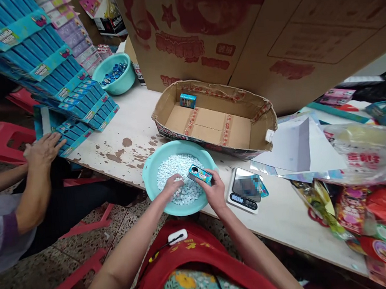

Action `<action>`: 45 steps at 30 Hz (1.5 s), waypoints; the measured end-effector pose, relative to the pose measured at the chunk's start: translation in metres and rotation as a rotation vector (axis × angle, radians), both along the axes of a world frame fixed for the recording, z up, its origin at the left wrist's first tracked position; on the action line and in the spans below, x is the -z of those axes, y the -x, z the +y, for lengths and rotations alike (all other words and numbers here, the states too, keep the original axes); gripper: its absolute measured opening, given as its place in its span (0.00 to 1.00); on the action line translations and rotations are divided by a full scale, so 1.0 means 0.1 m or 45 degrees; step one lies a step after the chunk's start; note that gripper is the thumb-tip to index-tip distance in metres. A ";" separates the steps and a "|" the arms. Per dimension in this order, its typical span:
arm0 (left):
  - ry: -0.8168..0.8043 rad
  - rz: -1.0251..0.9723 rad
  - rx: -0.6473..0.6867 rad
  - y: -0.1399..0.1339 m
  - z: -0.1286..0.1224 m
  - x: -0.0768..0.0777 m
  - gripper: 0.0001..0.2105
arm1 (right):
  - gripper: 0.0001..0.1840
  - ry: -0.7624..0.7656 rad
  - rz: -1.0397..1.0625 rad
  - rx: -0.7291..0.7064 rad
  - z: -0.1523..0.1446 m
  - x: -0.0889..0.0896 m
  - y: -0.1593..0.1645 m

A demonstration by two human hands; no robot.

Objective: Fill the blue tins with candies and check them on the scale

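Observation:
A turquoise bowl in front of me holds a heap of small white pellets. My right hand grips a small blue box over the bowl's right side; a dark round opening shows near the box's left end. My left hand is low over the pellets, left of the box, its fingers curled together with some pellets at the tips, slightly blurred. Just right of the bowl is a digital scale with a lit display. A similar blue box stands in the shallow cardboard tray behind the bowl.
Stacked blue display boxes rise at the left, beside a co-worker's hand. Another turquoise bowl holds shiny blue pieces. Large cardboard cartons block the back. Papers and plastic packages crowd the right.

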State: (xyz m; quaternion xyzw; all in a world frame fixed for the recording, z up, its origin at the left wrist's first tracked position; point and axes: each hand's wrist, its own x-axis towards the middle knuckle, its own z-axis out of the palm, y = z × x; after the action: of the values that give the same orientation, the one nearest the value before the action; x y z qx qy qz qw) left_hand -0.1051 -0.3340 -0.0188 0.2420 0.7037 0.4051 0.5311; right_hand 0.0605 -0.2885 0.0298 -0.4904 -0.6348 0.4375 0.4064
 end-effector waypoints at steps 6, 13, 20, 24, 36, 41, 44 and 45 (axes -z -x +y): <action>-0.290 -0.363 -0.205 0.07 0.12 -0.54 0.11 | 0.18 -0.020 -0.113 -0.141 0.02 0.12 0.07; -0.638 -0.524 -0.649 -0.11 0.34 -0.87 0.11 | 0.17 0.015 -0.171 -0.274 -0.09 -0.07 0.20; -0.645 -0.503 -0.743 -0.10 0.47 -0.93 0.14 | 0.16 -0.026 -0.186 -0.247 -0.02 -0.24 0.22; -0.624 -0.473 -0.742 -0.10 0.49 -0.93 0.14 | 0.16 -0.031 -0.151 -0.237 -0.01 -0.23 0.25; -0.681 -0.388 -0.663 -0.11 0.54 -1.07 0.14 | 0.16 -0.034 -0.121 -0.180 -0.01 -0.35 0.32; -0.721 -0.323 -0.635 -0.12 0.57 -1.10 0.15 | 0.16 -0.005 -0.101 -0.153 0.00 -0.35 0.33; -0.721 -0.300 -0.623 -0.12 0.59 -1.16 0.17 | 0.16 0.002 -0.068 -0.144 0.02 -0.38 0.35; -0.719 -0.283 -0.621 -0.12 0.59 -1.18 0.16 | 0.15 0.002 -0.056 -0.141 0.02 -0.39 0.36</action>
State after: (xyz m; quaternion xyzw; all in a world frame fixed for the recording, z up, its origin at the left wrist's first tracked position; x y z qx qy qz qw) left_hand -0.0932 -0.2746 0.0989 0.1588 0.5395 0.7211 0.4046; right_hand 0.0245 -0.2862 0.0689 -0.4643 -0.6693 0.4489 0.3673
